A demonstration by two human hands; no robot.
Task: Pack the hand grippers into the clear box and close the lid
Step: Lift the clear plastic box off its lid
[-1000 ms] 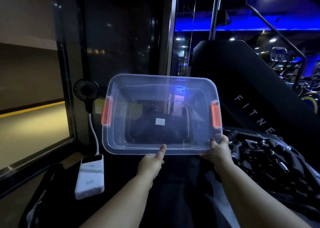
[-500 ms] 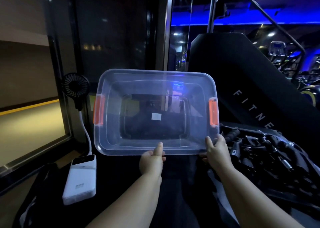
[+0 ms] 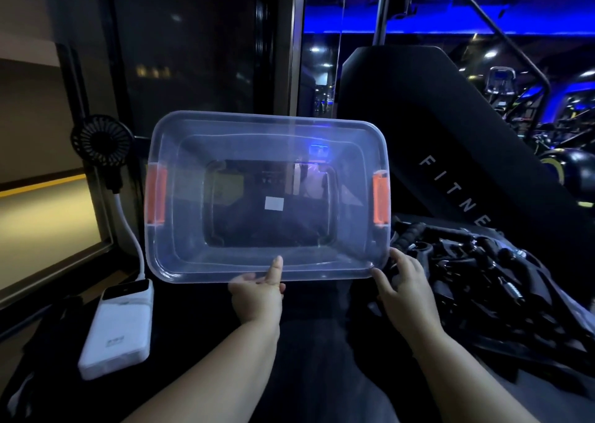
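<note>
Dark padded surface in a dim, blue-lit gym. Nearest, the left hand (image 3: 257,294) pinches the near rim of the clear box (image 3: 180,229), thumb up the front, fingers hidden behind. The right hand (image 3: 402,282) lies loosely spread against the lower right corner, steadying rather than clamping. Box is held raised and tilted to face the wearer, judged a check before loading; lid state cannot be told. White power bank (image 3: 116,326) lies left. Hand grippers (image 3: 476,271) lie heaped just right of the box, none packed. Beyond: small fan (image 3: 101,144), black fitness machine (image 3: 434,133)
</note>
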